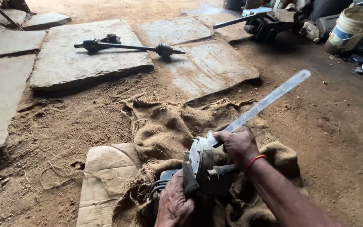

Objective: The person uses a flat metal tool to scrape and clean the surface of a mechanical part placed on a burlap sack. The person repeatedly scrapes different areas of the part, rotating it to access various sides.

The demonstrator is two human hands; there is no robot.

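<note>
Left hand [174, 205] at bottom centre clamped the grey motor housing [204, 164] on the burlap sack [164, 126], grip closed on its dark strap. Right hand [238, 145] pinched the long flat metal blade [269, 100], tip wedged at the housing seam. Best practice, I'd judge: lever gently, keep the housing pinned, fingers clear of the edge.

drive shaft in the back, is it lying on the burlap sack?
No. The drive shaft lies on a stone slab farther back, apart from the burlap sack under the hands.
</note>
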